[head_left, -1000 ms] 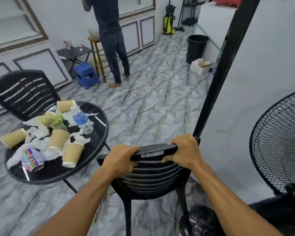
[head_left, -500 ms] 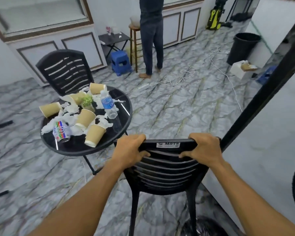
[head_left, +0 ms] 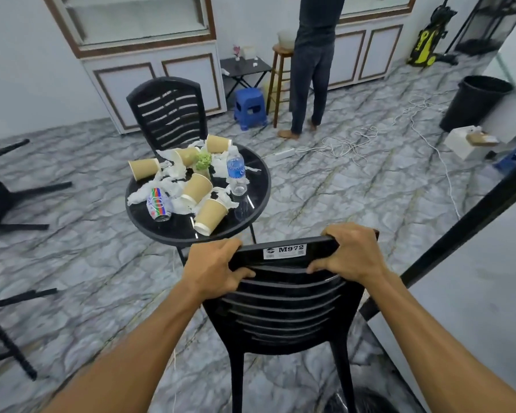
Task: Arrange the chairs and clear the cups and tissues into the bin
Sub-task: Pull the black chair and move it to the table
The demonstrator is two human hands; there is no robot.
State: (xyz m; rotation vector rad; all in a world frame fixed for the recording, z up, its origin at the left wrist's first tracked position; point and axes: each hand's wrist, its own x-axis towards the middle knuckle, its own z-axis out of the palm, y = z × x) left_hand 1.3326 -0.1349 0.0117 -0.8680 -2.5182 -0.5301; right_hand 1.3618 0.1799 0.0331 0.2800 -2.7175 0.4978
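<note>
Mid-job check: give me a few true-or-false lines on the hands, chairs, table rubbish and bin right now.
1. The left hand and the right hand both grip the top rail of the black slatted plastic chair. True.
2. The brown paper cups on the round black table all stand upright. False: several lie on their sides among crumpled white tissues.
3. The round black bin stands on the floor at far right, apart from the table. True.
4. The clear plastic water bottle lies on the floor. False: it stands on the table.
5. A second black chair stands upright behind the table. True.
</note>
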